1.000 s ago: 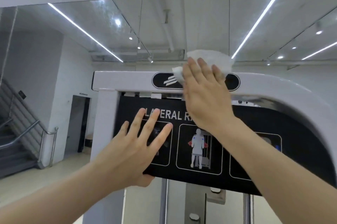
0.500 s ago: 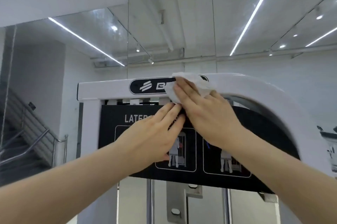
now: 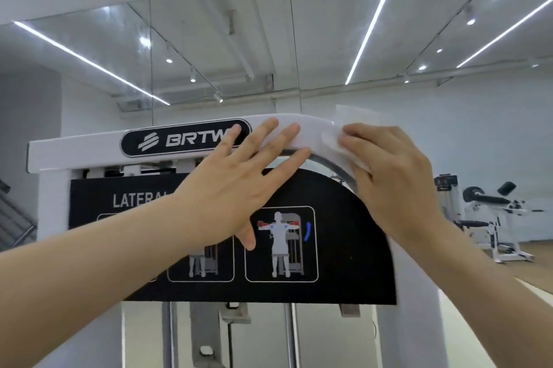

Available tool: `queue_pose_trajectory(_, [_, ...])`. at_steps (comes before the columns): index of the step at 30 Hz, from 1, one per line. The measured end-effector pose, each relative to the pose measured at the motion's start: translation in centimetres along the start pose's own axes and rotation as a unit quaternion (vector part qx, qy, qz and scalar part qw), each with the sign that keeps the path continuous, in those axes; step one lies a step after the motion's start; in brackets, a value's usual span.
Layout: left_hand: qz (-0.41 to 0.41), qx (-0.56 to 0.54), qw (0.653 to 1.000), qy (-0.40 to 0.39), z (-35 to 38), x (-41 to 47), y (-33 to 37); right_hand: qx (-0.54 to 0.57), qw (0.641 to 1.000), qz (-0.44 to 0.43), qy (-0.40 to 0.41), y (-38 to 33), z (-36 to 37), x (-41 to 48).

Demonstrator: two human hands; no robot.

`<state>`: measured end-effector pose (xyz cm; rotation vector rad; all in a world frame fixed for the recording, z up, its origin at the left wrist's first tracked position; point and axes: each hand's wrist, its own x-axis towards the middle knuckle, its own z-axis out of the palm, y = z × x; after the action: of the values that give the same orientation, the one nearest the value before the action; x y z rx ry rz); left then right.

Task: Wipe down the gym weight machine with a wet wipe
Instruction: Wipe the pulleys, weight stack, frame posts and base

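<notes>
Pressing the wet wipe (image 3: 344, 149) onto the weight machine's curved top rail (image 3: 89, 152) with the right grip (image 3: 395, 179), fingers bent over it; laying the left grip (image 3: 236, 191) just beside, fingers spread flat

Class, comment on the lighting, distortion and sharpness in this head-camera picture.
Head view: ceiling light strips give bright, even light with few shadows; the wide lens stretches the picture's edges; the wipe under the right hand looks smeared and pale against the white frame; the left hand is sharp.
</notes>
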<state>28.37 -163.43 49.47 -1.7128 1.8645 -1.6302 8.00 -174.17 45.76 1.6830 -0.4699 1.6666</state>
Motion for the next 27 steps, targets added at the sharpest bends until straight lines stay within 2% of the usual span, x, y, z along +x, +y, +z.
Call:
queue_pose_trajectory(3, [-0.026,-0.006,0.999,-0.024,-0.6,0.8,0.4,0.01,0.999,-0.026,-0.017,0.4,-0.7,-3.1])
queue_pose_trajectory(7, [-0.022,-0.013,0.999,-0.022,-0.8,1.2,0.7,-0.03,0.996,-0.02,-0.08,0.5,-0.3,-1.0])
queue_pose_trajectory(9, [-0.02,-0.021,0.999,-0.02,-0.8,1.2,0.6,-0.049,0.992,-0.043,-0.109,0.8,-0.4,-1.2])
queue_pose_trajectory(12, [-0.02,-0.017,1.0,-0.011,-0.6,1.1,0.6,-0.062,0.974,-0.15,-0.16,-0.4,-0.3,-7.8])
queue_pose_trajectory(14, [-0.02,-0.012,1.0,0.005,-0.6,1.1,0.9,-0.07,0.94,-0.242,-0.23,-1.7,-0.9,-12.4])
queue_pose_trajectory(16, [-0.022,-0.013,1.0,0.013,-0.7,0.9,1.2,-0.077,0.919,-0.291,-0.255,-1.3,-1.2,-12.3])
queue_pose_trajectory(19, [-0.022,-0.004,1.0,0.013,-0.9,0.4,1.7,-0.124,0.954,-0.193,-0.193,-0.2,-1.0,-6.3])
queue_pose_trajectory(21, [-0.034,-0.004,0.999,0.013,-0.9,-0.1,2.1,-0.098,0.961,-0.176,-0.191,-0.6,-0.3,-5.6])
queue_pose_trajectory(25, [-0.032,-0.005,0.999,0.032,-0.6,-1.5,4.1,-0.037,0.902,-0.321,-0.285,-1.3,-2.1,-14.6])
queue_pose_trajectory(27, [-0.019,-0.014,0.999,0.042,-0.3,-2.2,5.4,-0.008,0.895,-0.338,-0.292,0.4,-3.0,-13.2])
